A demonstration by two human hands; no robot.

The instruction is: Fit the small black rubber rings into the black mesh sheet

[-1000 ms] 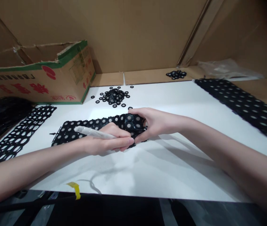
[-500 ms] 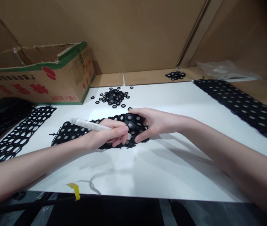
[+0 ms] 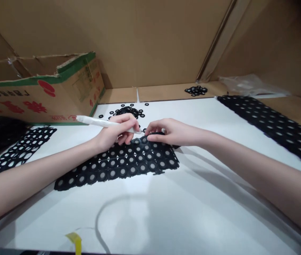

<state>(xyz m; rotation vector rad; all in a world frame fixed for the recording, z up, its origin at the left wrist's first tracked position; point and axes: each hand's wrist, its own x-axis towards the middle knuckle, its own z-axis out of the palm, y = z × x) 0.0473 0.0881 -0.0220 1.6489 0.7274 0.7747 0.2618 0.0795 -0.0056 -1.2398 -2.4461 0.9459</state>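
Observation:
A black sheet of joined rings with pale round centres (image 3: pixel 123 162) lies flat on the white table, running left to right. My left hand (image 3: pixel 115 132) is closed on a white pen-shaped tool (image 3: pixel 94 121), gripped like a pencil. The tool's thin tip points right, at the sheet's far edge close to my right fingers. My right hand (image 3: pixel 168 131) pinches that far edge between thumb and fingers, and its fingers hide part of the ring row. Just behind my left hand is a heap of loose black rings (image 3: pixel 128 111), partly covered by it.
At left stand a printed cardboard box (image 3: pixel 68 101), a dark pile (image 3: pixel 1 138) and a black mesh strip (image 3: pixel 20 150). Another ringed sheet (image 3: pixel 270 124) lies at right. A small ring heap (image 3: pixel 196 90) and a clear plastic bag (image 3: pixel 248 85) sit behind. Yellow tape (image 3: pixel 74 241) marks the front.
The sheet has come nearer to me and lies flatter, showing more of its rows. Both hands have shifted to its far edge, the tool tip moving up and slightly left with my left hand.

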